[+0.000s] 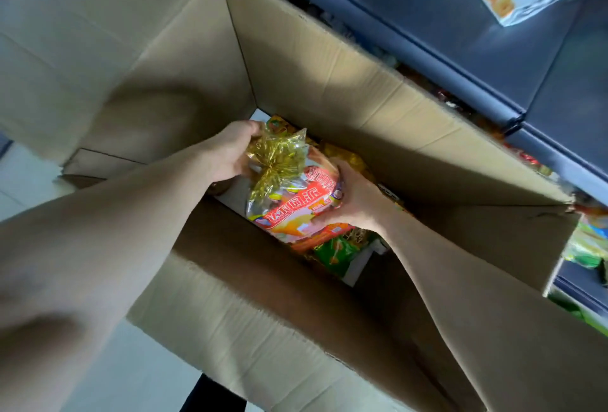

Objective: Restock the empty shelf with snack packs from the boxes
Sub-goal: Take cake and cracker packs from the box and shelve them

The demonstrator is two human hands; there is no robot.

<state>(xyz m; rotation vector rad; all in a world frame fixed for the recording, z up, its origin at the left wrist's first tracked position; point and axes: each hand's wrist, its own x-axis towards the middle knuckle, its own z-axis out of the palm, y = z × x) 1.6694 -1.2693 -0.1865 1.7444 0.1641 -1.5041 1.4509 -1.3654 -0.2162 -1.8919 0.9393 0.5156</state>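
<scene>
Above and to the right of the fingers, well apart from them, stands a dark blue-grey shelving unit; its flat boards and thick front edges run slantwise across the upper right corner. Below and to the left of the fingers lies a pale, smooth floor. The light is soft and cool, bright on the floor, dimmer on the shelf boards, where it gives only a faint sheen.
</scene>
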